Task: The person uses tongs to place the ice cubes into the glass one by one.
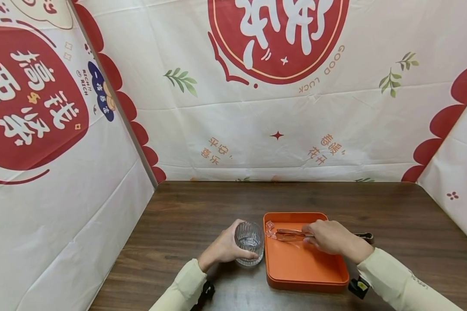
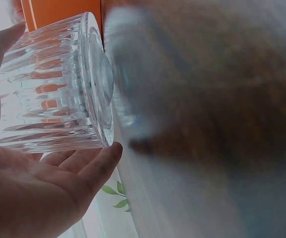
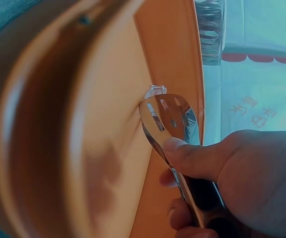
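Clear, glassy, cube-like pieces lie near the far left corner of a shallow, orange, rectangular tray on the dark brown, wood-grain counter, and we take them to be the centre of the work. We see the right hand curled round a pair of shiny metal tongs with slotted heads and dark grips, their tips just beside the pieces; we cannot tell whether one is already caught between them. The left hand opens only as wide as the ribbed, clear glass tumbler it holds, thumb on one side and fingers round the other, just left of the tray. We cannot be sure whether the tumbler's base rests on the counter.

As for progress, we judge the preparation done: tongs in hand, tips at the pieces, tumbler held close by. We make out no piece for certain inside the tumbler, though its ribbed wall blurs the contents. What seems left, in our judgement, is a firm pinch, the lift over the tray's wall and the transfer, most likely into the tumbler
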The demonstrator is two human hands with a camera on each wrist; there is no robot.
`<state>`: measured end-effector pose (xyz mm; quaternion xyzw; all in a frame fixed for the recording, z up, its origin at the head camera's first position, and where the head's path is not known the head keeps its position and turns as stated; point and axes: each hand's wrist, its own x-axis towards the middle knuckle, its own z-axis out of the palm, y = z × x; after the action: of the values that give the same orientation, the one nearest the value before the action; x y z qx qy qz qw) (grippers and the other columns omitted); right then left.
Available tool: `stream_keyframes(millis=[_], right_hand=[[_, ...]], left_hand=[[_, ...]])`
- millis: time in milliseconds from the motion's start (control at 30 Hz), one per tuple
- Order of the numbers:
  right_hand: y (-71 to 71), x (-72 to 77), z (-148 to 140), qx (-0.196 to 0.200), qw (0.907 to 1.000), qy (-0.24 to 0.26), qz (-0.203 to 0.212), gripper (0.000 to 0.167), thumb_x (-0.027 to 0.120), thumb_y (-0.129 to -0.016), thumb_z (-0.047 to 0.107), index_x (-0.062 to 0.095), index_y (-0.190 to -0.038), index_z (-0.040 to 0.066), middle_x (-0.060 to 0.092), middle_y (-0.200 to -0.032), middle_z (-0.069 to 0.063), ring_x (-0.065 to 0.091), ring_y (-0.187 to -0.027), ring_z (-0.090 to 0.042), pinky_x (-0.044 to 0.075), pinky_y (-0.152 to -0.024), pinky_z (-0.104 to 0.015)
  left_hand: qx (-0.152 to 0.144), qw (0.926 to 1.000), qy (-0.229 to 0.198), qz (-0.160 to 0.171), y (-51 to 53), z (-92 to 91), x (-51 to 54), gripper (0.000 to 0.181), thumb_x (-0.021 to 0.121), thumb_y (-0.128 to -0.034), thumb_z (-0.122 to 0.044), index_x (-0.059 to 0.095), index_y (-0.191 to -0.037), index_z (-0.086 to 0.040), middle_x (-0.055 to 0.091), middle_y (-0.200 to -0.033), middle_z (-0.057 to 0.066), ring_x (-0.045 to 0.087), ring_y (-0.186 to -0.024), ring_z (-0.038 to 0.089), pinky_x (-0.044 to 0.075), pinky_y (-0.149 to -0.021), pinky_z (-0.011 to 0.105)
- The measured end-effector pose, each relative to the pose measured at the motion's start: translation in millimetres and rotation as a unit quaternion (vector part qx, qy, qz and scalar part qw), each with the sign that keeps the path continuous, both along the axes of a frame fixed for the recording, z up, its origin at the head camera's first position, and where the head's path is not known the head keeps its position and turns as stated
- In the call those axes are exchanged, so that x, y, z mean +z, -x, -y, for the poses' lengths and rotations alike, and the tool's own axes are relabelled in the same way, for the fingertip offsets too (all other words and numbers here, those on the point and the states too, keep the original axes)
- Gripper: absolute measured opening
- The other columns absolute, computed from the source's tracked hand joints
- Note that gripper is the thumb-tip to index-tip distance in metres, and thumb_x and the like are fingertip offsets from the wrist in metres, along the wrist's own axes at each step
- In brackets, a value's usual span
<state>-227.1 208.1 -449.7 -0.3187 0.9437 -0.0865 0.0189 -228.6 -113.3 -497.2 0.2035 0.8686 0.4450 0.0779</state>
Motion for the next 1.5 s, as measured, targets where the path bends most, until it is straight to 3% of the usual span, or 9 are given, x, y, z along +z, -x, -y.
stream_keyframes(millis=[567,1100,1500], right_hand=[[1.5,0.0,-1,0.003,1.0,0.0,0.006,0.022,0.071,-0.091,0.022,0.055,-0.076,0.022,0.041,-0.062,0.012,0.038,-0.055,-0.004,0.035,-0.052,-0.026],[2.4,0.6,-7,0.032,0.991,-0.028,-0.127,0.021,0.073,-0.088,0.027,0.055,-0.078,0.023,0.052,-0.061,0.013,0.045,-0.049,-0.007,0.036,-0.043,-0.029],[0.9,19.5,-10,0.021,0.9878,-0.023,-0.152,0.022,0.072,-0.09,0.028,0.054,-0.078,0.023,0.044,-0.056,0.015,0.039,-0.045,-0.006,0.03,-0.042,-0.026]], left_hand=[[0.003,1.0,0.003,0.003,0.6,0.9,-1.6,0.082,0.094,-0.062,-0.037,0.05,-0.128,-0.018,0.065,-0.111,0.002,0.063,-0.096,0.014,0.052,-0.084,0.031],[0.0,1.0,0.001,0.001,-0.1,0.9,-1.3,0.082,0.094,-0.0622,-0.037,0.05,-0.129,-0.017,0.065,-0.11,0.004,0.063,-0.096,0.016,0.052,-0.084,0.031],[0.001,1.0,0.004,0.001,0.5,0.8,-0.8,0.083,0.094,-0.0621,-0.038,0.05,-0.129,-0.017,0.065,-0.111,0.002,0.063,-0.097,0.015,0.052,-0.084,0.031]])
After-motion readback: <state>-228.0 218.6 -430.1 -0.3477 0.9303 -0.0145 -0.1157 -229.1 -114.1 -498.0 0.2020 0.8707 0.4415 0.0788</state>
